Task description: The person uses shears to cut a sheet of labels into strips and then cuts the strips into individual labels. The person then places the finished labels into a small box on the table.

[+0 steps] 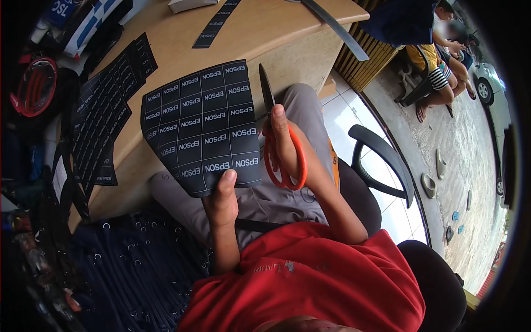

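Observation:
A black sheet (202, 122) printed with rows of EPSON labels hangs over my lap, pinched at its lower edge by my left hand (222, 202), thumb on top. My right hand (283, 141) holds scissors (301, 160) with orange handles, fingers through the loops. Their dark blades point up beside the sheet's right edge; whether they touch it I cannot tell. More black EPSON sheets (105, 110) lie overlapping on the desk's left side. A narrow EPSON strip (213, 30) rests near the top of the desk.
The wooden desk (310, 25) has a metal ruler (337, 30) jutting over its edge. Dark blue straps with rings (133, 265) lie at lower left. A black chair armrest (381, 160) is to the right. Seated people (442, 77), slippers (428, 185) and a car (492, 105) appear outside.

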Demonstrator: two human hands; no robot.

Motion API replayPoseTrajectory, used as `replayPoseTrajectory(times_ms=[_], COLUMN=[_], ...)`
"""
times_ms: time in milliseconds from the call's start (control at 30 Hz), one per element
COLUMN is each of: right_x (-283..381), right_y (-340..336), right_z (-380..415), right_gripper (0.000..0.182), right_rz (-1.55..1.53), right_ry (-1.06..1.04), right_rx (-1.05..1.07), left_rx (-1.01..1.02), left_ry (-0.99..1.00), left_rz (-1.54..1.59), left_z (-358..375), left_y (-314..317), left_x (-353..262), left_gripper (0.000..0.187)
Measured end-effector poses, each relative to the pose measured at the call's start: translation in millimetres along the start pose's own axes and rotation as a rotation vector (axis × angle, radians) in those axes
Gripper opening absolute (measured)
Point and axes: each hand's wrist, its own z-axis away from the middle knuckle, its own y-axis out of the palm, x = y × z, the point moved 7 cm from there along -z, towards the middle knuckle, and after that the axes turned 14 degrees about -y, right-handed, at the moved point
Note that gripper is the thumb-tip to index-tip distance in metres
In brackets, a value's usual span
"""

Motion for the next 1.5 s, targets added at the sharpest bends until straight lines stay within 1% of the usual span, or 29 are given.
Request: replayPoseTrajectory(times_ms=[67,100,167,200,267,300,433,500,567,600,667,800,833,867,933,1100,1167,1267,1400,1467,1500], right_x=[-5,-2,1,0,3,5,7,7,7,5,5,4,5,7,6,5,5,6,3,2,4], right_y=[2,1,8,8,7,7,7,6,6,6,4,5,4,3,4,6,3,2,1,-2,-3], right_z=[2,2,7,7,3,3,4,5,6,6,2,-2,-4,-6,-6,-8,-12,-11,-12,-16,-16], right_gripper=[0.077,0.077,0.079,0.079,0.080,0.080,0.080,0.081,0.081,0.081,0.077,0.073,0.071,0.069,0.069,0.067,0.066,0.065,0.064,0.063,0.063], right_rz=[-0.043,-0.049,-0.190,-0.195,-0.125,-0.128,-0.127,-0.112,-0.102,-0.093,-0.139,-0.128,-0.122,-0.117,-0.128,-0.128,-0.080,-0.084,-0.064,-0.022,-0.022], right_ry=[0.061,0.060,0.158,0.157,0.036,0.035,0.093,0.112,0.176,0.177,0.123,0.148,0.117,0.085,0.108,0.121,0.053,0.107,0.108,-0.016,-0.015], right_rx=[0.039,0.031,0.111,0.106,0.099,0.097,0.099,0.087,0.165,0.166,0.077,0.087,0.066,0.043,0.048,0.044,-0.009,-0.004,-0.022,-0.079,-0.077], left_rx=[-0.008,-0.023,-0.004,0.010,0.024,0.035,0.001,0.040,0.046,0.052,0.062,0.085,0.085,0.058,0.031,0.072,0.062,0.061,0.089,0.087,0.086], left_ry=[0.003,0.011,0.004,0.002,0.030,0.060,0.038,0.091,0.079,0.069,0.047,0.011,0.012,-0.007,-0.027,-0.026,-0.028,-0.037,-0.051,-0.053,-0.054], left_rz=[-0.014,-0.009,-0.023,-0.030,-0.046,-0.049,-0.039,-0.120,-0.119,-0.116,-0.110,-0.121,-0.120,-0.093,-0.066,-0.056,-0.048,-0.033,-0.019,-0.021,-0.022], left_z=[0,0,0,0,-1,0,0,1,2,2,2,4,5,6,6,6,7,8,8,8,8], left_y=[1,0,2,3,4,6,5,8,8,8,8,11,12,12,11,13,12,10,10,11,11], left_x=[1,1,2,2,0,-1,2,0,1,1,2,1,0,0,1,2,3,5,7,6,6], left_gripper=[0.065,0.066,0.066,0.067,0.067,0.067,0.067,0.061,0.062,0.062,0.062,0.062,0.062,0.062,0.063,0.063,0.063,0.063,0.063,0.064,0.064])
